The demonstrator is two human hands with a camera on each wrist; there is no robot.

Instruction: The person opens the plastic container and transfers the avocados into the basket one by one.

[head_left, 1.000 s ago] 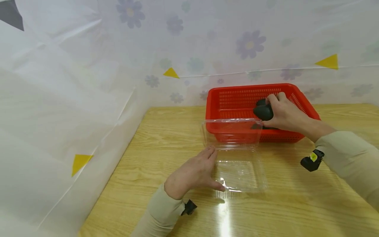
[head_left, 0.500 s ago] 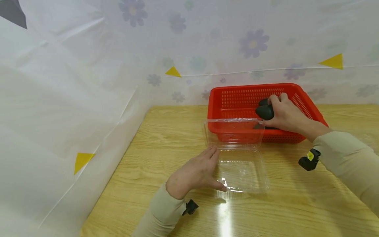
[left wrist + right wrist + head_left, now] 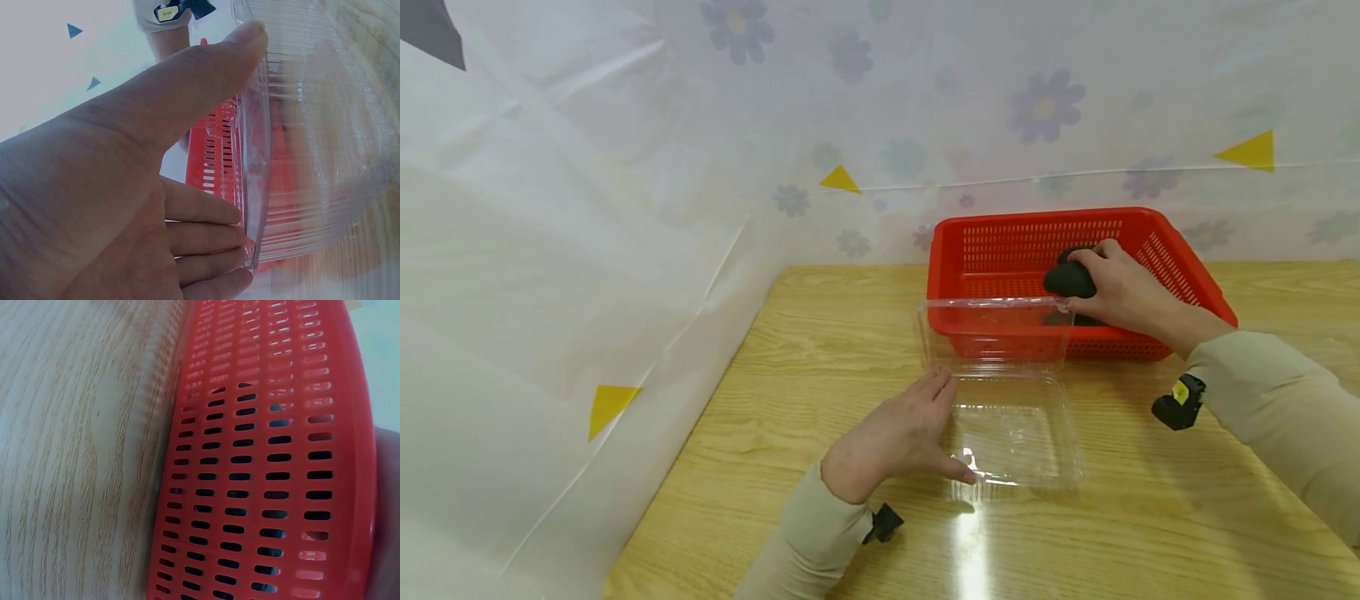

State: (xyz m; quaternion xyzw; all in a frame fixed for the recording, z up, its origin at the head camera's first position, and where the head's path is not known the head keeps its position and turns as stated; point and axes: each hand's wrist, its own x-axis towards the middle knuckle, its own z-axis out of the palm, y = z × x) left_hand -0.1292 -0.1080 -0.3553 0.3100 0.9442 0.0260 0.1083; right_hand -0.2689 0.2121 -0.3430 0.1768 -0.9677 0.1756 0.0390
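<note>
My right hand (image 3: 1123, 287) reaches into the red basket (image 3: 981, 246), fingers and thumb curled round a dark green avocado (image 3: 1067, 281). Other dark avocados lie behind and below it, partly hidden. In the right wrist view, only the basket's slotted wall (image 3: 256, 462) shows clearly, and it hides the grip. In front of the basket stands a clear plastic clamshell container (image 3: 1007, 437), its lid (image 3: 996, 337) raised at the back. My left hand (image 3: 891, 442) rests along its left side with straight fingers. The left thumb touches the front rim (image 3: 256, 150) in the left wrist view.
The wooden table (image 3: 760, 400) extends left, right and in front of the container. A flowered sheet (image 3: 895, 108) hangs behind the table, and plain white sheeting (image 3: 550, 250) covers the left side. Yellow triangles mark the sheeting. The lid overlaps the basket's front wall in view.
The right hand's fingers have closed in and shifted slightly over the avocado, which has turned a little. The left hand and container stay in place; the view has drifted slightly.
</note>
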